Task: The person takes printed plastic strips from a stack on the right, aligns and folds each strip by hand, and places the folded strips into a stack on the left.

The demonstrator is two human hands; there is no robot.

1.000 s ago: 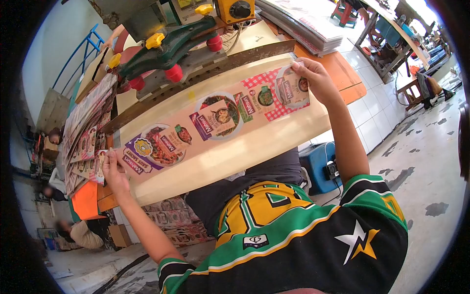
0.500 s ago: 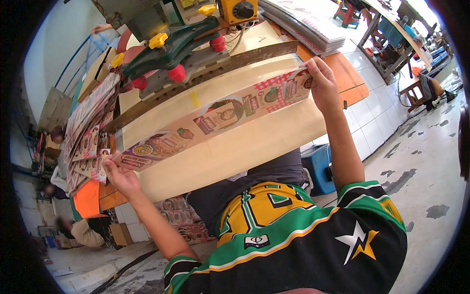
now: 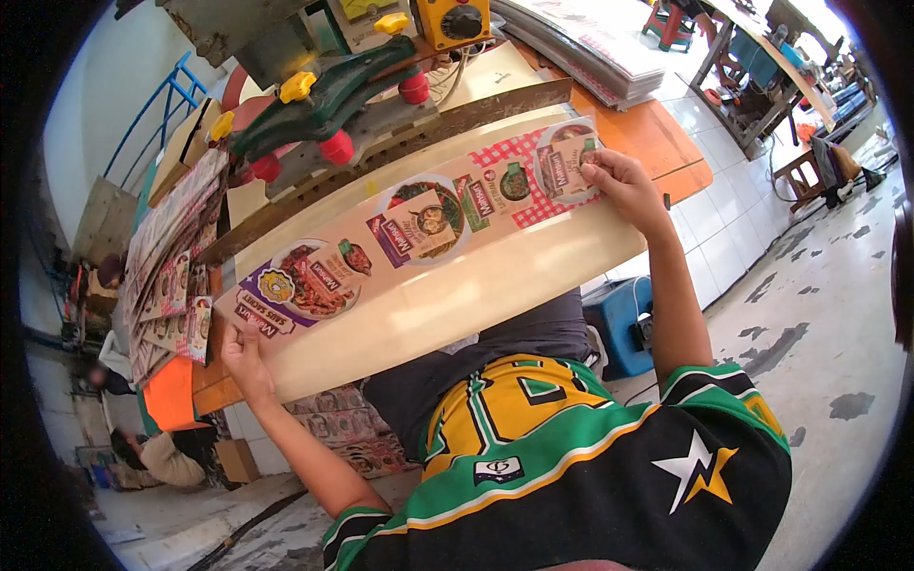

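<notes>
Across the middle of the head view lies the cream sheet (image 3: 457,319), bowed along its near edge. Printed strip (image 3: 381,224), showing food pictures, extends lengthwise over the cream sheet; contact along its full length cannot be judged. Beyond the sheet's far edge: metal bar (image 3: 381,169), then green frame (image 3: 333,107). Left of the sheet: slanting pile of printed papers (image 3: 171,252). Below the sheet's right part: blue box (image 3: 614,324). Right hand (image 3: 628,195) pinches the strip near the sheet's right end. Left hand (image 3: 249,366) is closed on the strip's lower corner, near the sheet's left end. Smallest: red feet (image 3: 335,147) and yellow knobs (image 3: 297,88) on the frame beyond the sheet.
</notes>
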